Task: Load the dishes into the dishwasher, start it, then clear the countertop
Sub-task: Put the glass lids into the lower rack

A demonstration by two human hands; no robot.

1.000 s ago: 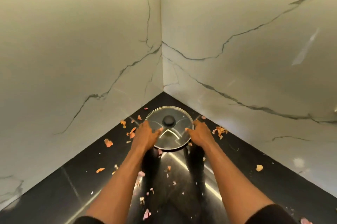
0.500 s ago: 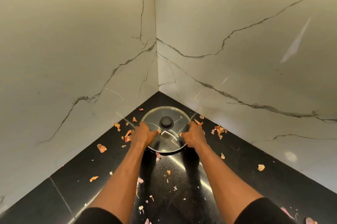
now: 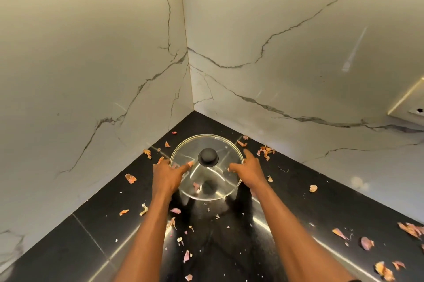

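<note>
A round glass lid with a black knob is in the corner of the glossy black countertop. My left hand grips its left rim, thumb lying on the glass. My right hand grips the right rim, index finger stretched along the edge and thumb on top. The lid's near edge seems slightly off the counter, with a dark reflection beneath. No dishwasher or other dishes are in view.
Onion skins litter the counter: a clump by the right wall, one piece on the left, more at the far right. Marble walls close in behind and on both sides. A wall socket plate is on the right wall.
Both hands slid from the lid's near edge out to its left and right rims and took hold. The lid now sits nearer to me and looks larger.
</note>
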